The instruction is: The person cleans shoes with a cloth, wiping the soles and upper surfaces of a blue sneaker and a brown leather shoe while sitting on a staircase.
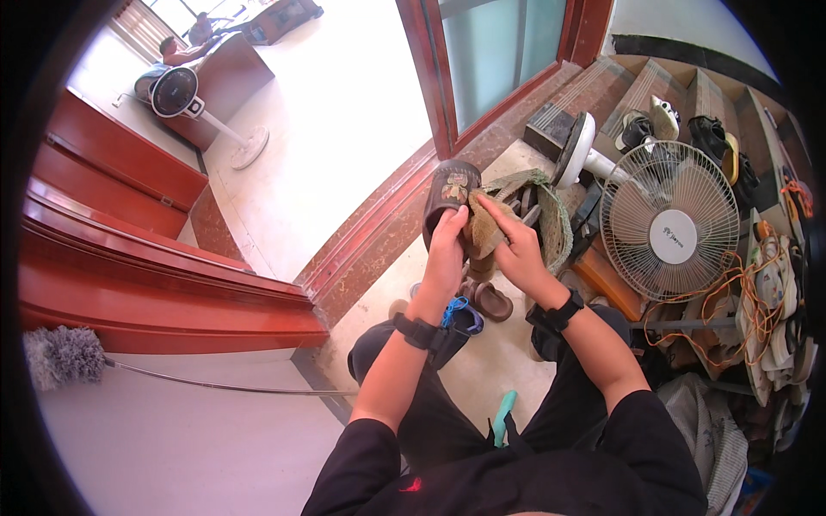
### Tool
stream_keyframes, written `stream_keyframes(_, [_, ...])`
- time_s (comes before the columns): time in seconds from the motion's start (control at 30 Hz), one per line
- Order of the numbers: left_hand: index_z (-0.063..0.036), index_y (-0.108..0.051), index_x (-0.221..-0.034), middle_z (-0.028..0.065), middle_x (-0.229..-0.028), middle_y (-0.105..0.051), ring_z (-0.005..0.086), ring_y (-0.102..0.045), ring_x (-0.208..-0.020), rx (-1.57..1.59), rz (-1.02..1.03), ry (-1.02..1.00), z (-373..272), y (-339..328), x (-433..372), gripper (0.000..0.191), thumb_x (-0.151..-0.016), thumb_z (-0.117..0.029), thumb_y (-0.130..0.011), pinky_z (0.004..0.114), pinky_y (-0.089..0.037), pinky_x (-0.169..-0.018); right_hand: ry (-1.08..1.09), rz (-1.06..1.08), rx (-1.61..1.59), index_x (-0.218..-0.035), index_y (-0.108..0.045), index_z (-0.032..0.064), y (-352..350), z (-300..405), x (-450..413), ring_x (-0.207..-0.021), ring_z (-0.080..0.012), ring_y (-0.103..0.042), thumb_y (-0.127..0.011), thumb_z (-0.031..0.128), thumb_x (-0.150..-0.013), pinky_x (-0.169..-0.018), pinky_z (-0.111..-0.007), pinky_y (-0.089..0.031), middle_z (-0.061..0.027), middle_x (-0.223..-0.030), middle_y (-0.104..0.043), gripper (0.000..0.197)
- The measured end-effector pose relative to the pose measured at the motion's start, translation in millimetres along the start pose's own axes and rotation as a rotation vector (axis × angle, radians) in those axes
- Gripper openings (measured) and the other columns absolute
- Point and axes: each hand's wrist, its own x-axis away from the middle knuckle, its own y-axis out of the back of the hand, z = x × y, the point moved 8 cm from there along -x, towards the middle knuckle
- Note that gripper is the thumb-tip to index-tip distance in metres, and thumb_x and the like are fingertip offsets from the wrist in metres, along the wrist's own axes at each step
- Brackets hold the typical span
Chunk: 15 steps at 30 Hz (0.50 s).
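My left hand (446, 248) grips a dark brown slipper (453, 175) with a gold-toned ornament on its upper. In my right hand (520, 253) is a tan cloth (484, 226), pressed near the slipper's side with the index finger laid along it. Just beyond the cloth stands a green woven basket (560, 222) with footwear inside. Below my hands, brown clogs (493, 301) rest on the floor, partly hidden by my left wrist. A dark shoe with bright blue laces (466, 318) lies between my knees.
A white pedestal fan (671, 235) leans at right, amid orange cords (729, 277) and a loaded shoe rack (684, 324). Stairs (619, 97) holding shoes rise behind it. A grey duster (64, 358) lies at left. Beyond the red doorway are another fan (175, 91) and two people.
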Motion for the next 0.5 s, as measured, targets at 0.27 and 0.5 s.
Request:
stream_keyframes(0.27, [0.0009, -0.037, -0.133, 0.014, -0.131, -0.047, 0.0248, -0.046, -0.117, 0.047, 0.085, -0.094, -18, -6, -4, 0.05, -0.098, -0.035, -0.032, 0.036, -0.033, -0.102, 0.244, 0.0, 0.179, -0.134, -0.043, 0.0083, -8, 10, -3, -0.089, -0.0414, -0.058, -0.047, -0.007, -0.072, -0.081, -0.042, -0.047, -0.0258, -0.103, -0.059, 0.064])
stream_keyframes(0.5, [0.0016, -0.034, -0.134, 0.0151, -0.137, -0.04, 0.0302, -0.041, -0.122, 0.096, 0.06, -0.135, -30, 9, -8, 0.057, -0.097, -0.042, -0.034, 0.039, -0.029, -0.105, 0.327, 0.049, 0.296, -0.132, -0.045, 0.0082, -22, 2, 5, -0.082, -0.0388, -0.059, -0.049, -0.006, -0.07, -0.077, -0.043, -0.047, -0.0227, -0.095, -0.061, 0.064])
